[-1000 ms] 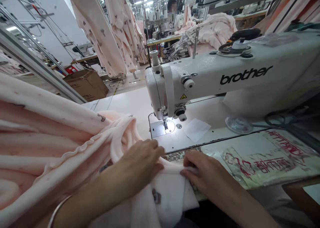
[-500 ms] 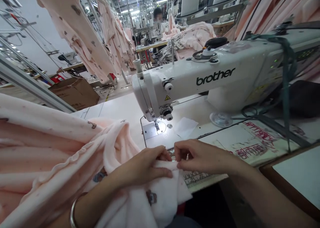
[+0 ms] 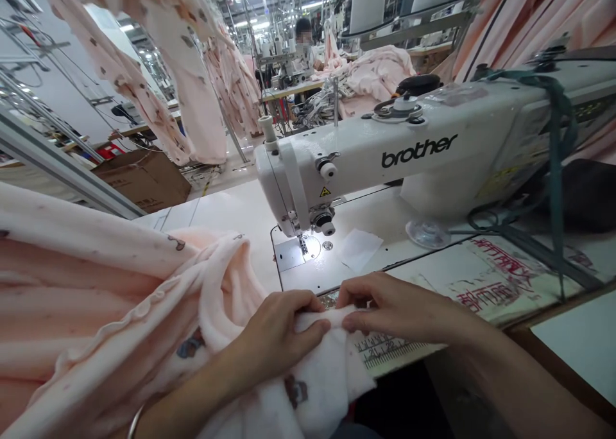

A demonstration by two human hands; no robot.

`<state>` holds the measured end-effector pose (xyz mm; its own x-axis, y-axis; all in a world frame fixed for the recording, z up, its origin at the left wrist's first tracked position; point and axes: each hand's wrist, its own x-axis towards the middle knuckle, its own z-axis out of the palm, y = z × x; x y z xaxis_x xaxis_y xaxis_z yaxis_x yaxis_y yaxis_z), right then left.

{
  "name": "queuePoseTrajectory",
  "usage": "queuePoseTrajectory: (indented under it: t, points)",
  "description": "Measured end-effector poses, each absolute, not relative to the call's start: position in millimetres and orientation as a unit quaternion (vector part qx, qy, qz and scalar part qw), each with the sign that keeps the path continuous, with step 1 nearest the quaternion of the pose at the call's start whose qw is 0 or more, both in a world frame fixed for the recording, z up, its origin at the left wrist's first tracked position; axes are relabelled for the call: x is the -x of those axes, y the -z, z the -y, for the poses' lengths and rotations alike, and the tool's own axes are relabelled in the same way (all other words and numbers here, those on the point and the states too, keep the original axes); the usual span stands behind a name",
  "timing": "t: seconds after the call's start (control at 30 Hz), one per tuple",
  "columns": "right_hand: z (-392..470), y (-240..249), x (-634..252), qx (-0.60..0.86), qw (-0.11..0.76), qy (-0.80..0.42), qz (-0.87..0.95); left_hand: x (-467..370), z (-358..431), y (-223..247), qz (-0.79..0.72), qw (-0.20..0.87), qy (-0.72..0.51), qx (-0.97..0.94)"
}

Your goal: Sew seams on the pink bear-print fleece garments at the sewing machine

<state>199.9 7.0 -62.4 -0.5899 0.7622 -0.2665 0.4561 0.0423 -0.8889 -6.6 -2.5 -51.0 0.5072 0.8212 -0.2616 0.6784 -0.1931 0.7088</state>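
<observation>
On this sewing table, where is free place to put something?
Bare tabletop: beyond the pink fabric, left of the needle plate; smaller patch between white scrap and clear disc. Crowded: around left hand and right hand.

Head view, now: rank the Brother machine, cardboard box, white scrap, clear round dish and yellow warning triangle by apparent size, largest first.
1. Brother machine
2. Cardboard box
3. White scrap and clear round dish: too alike to rank
4. Yellow warning triangle

"brother" stands in black on the machine (image 3: pixel 356 145), above a yellow warning triangle (image 3: pixel 325 192). The ruler (image 3: pixel 402 357) shows 21 and 22. Red characters on the counter (image 3: pixel 231 201) are unclear.
</observation>
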Motion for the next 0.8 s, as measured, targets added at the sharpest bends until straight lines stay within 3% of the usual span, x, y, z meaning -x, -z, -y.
queuePoseTrajectory:
  t: [0.2, 0.37, 0.57, 0.8]
  points:
    - [-21.5, 72.8, -189.2, 0.485, 0.154, -0.557, 0.656, 11.6, -13.8, 61.3, -0.519, 0.472, -0.103, -0.705]
    - [-66.2, 83.8, -175.6, 0.515, 0.119, -0.531, 0.663, 9.1, -47.8, 66.2, -0.624, 0.443, -0.066, -0.640]
    - [-100.0, 82.9, -161.0, 0.588, 0.068, -0.469, 0.655, 7.5, -77.5, 64.7, -0.650, 0.435, -0.056, -0.620]
    - [-113.8, 86.1, -156.8, 0.546, 0.085, -0.471, 0.688, 17.6, -89.3, 74.3, -0.629, 0.455, -0.072, -0.626]
